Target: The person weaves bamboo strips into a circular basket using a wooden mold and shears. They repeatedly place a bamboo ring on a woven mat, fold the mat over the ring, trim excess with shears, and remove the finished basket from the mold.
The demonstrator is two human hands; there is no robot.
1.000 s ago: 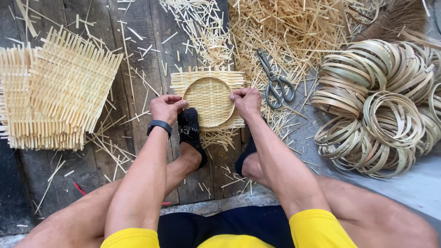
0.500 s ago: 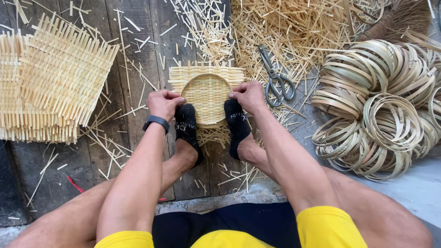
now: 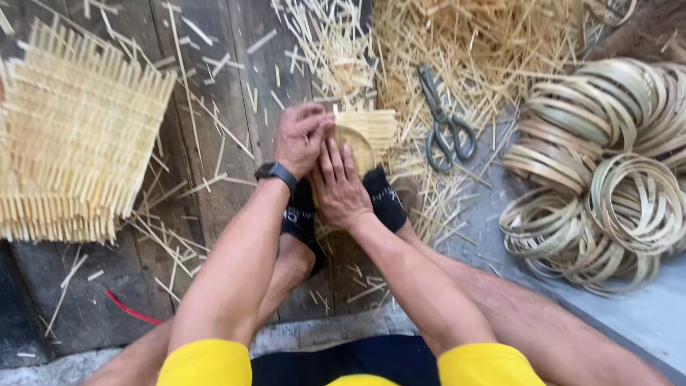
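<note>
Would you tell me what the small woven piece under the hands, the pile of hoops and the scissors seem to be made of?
The small woven piece looks like pale, unfinished bamboo or similar splint: flat interlaced strips. The hoops seem bent strips of the same material, greener-tinted. The scissors appear dull grey metal throughout.

Both hands (image 3: 321, 168) have closed over the woven mat (image 3: 371, 132).

Our hands are covering most of the woven piece

Our left hand (image 3: 301, 139) and right hand (image 3: 337, 187) are hiding nearly all of the woven bamboo piece (image 3: 371, 132), and our feet in black socks (image 3: 384, 200) are masking its lower edge. The frame is cutting off the stacked woven mats (image 3: 71, 143) at left and the bamboo hoops (image 3: 607, 179) at right.
</note>
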